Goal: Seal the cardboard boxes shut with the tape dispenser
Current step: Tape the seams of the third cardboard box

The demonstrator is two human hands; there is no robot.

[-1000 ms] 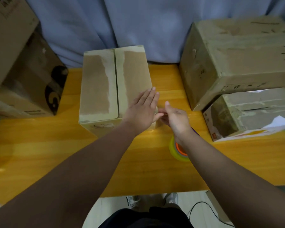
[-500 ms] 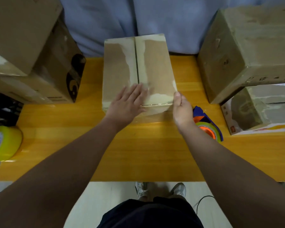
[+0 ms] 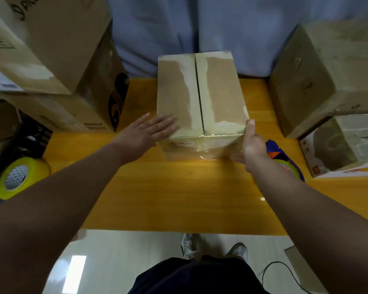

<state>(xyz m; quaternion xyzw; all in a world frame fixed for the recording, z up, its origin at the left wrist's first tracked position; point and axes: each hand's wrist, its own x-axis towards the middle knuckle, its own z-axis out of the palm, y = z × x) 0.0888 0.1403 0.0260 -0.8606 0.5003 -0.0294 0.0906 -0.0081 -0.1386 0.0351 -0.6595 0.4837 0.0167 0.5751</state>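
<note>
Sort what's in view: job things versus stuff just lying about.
Job: box, flaps closed, tape over its near edge; left hand on its top; right hand at its near right corner; dispenser behind that wrist.
Lying about: tape roll, cable, left boxes, right boxes (perhaps next or done).

Head view only.
Faces forward and down, close above my left hand [image 3: 149,134] and right hand [image 3: 253,145]; rims seemingly blurred.
</note>
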